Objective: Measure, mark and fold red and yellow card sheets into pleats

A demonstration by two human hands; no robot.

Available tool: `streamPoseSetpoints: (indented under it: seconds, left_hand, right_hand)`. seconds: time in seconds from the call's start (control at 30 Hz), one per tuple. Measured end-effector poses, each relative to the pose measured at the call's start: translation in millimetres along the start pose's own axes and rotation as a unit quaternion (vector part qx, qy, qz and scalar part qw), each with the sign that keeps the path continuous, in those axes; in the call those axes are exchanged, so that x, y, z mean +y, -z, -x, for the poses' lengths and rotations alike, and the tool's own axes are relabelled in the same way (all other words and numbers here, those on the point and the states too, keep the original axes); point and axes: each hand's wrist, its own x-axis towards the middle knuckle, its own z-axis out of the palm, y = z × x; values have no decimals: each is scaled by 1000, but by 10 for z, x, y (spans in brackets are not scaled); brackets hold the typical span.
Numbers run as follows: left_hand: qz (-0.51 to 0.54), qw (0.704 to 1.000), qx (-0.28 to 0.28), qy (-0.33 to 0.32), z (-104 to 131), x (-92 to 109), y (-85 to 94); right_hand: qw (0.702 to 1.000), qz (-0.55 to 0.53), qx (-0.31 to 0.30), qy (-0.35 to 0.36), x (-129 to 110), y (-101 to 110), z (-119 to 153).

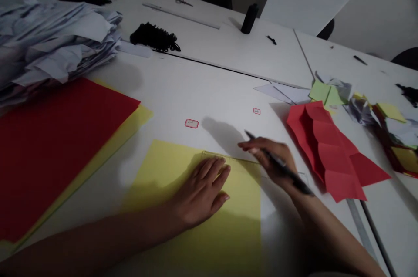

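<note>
1. We count two hands, both over one white tabletop point(170, 94). The left hand point(202, 192) lies flat with its fingers stretched out, gripping nothing. The right hand point(274, 159) has its fingers closed around one black pen point(282, 168), whose tip points towards the tabletop's far edge.
2. Under the left hand we have one yellow sheet point(235, 224), midway between the tabletop's left and right sides. Along the sheet's far edge runs one clear ruler point(235, 157), which the left fingertips reach.
3. Beyond the sheet, we find two small red-bordered labels point(191, 123), well apart, the second nearer the tabletop's far right corner.
4. One folded red paper point(326, 146) lies across the tabletop's right edge, near the right hand.
5. At the tabletop's left side, we see one red sheet point(65, 146) on top of yellow paper point(130, 129); how many yellow layers, we cannot tell. Behind them rises one heap of white paper point(65, 42), too jumbled to count.
6. Past the far edge, we count one black bottle point(250, 19) and one pair of scissors point(183, 2).
</note>
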Motion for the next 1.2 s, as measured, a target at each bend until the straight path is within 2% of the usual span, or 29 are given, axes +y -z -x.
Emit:
streamPoseSetpoints:
  seconds: [0.03, 0.1, 0.2, 0.27, 0.4, 0.5, 0.67, 0.83, 1.0, 1.2]
  left_hand:
    - [-5, 1000, 9, -3, 0, 7, -6]
    - [-5, 1000, 27, -13, -11, 32, -17]
    - [12, 999, 41, -24, -61, 100, -18]
    - [29, 998, 51, -34, -104, 151, 2]
    - [61, 991, 84, -83, -107, 194, 91]
    - [60, 989, 92, -102, -7, 133, 168]
    - [0, 993, 109, -47, 151, -90, 224]
    - [-6, 997, 79, 6, 157, -239, 200]
    - [4, 997, 70, 9, 152, -269, 191]
    - [-1, 998, 59, 0, 169, -318, 189]
  right_hand:
    - [997, 34, -44, 46, 46, -2, 148]
    - [987, 111, -97, 65, 146, -20, 422]
    - [974, 175, -121, 72, 240, -38, 694]
    - [970, 192, -123, 79, 247, -48, 756]
    - [966, 203, -116, 109, 192, -120, 674]
    - [962, 216, -111, 126, 162, -223, 555]
    - [957, 225, -121, 137, 152, -401, 390]
    - [961, 215, -107, 141, 140, -538, 275]
    - [967, 210, -83, 117, 151, -602, 223]
    - [972, 204, -54, 104, 226, -546, 224]
